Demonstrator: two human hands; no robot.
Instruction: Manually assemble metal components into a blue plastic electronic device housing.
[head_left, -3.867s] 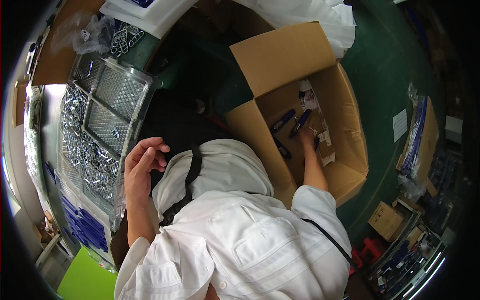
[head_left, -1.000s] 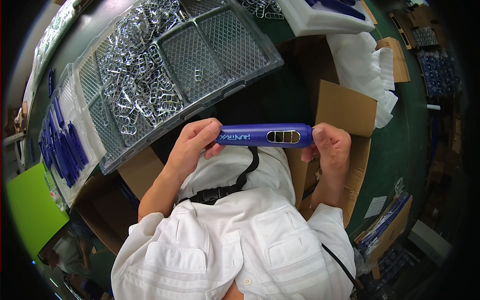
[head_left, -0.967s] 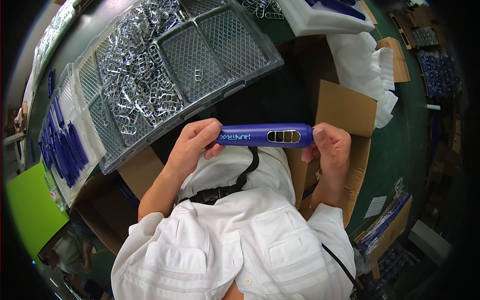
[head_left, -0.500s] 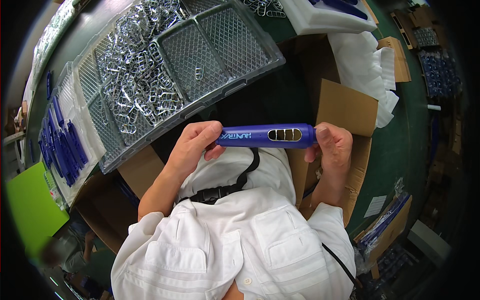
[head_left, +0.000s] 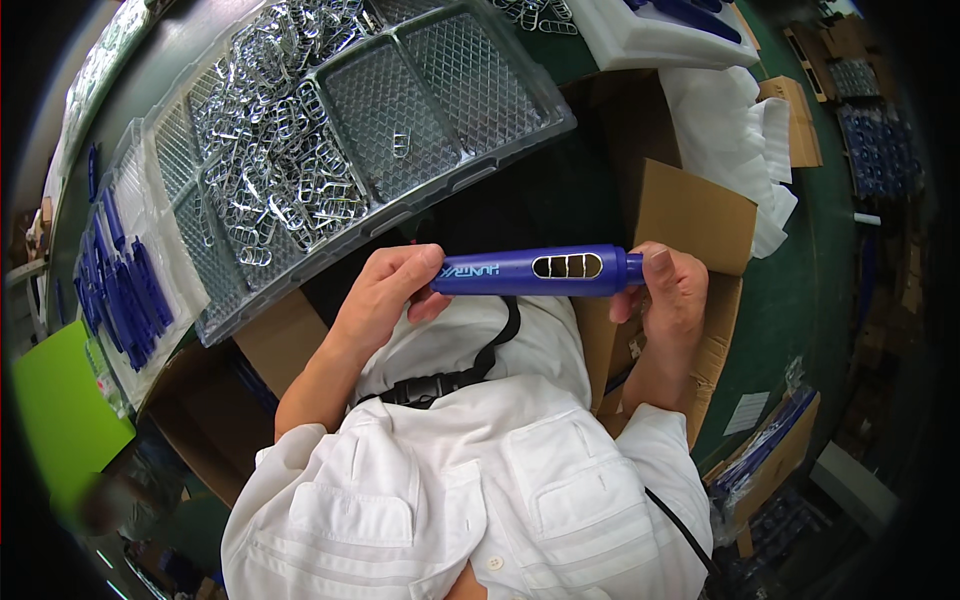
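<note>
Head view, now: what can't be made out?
All in the head view:
Blue handle: left end hidden by the left hand, right tip by the right hand.
Cardboard box: contents mostly hidden by the right forearm.
Metal clips: lower ones covered by upper ones.
White foam: cut off by top edge.

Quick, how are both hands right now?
Left hand: closed, holding the left end of the blue tubular piece.
Right hand: closed, holding its right end.

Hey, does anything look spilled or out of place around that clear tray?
One metal frame lies alone in a compartment, apart from the heap, and several similar pieces lie outside the clear tray; they look like strays.
</note>
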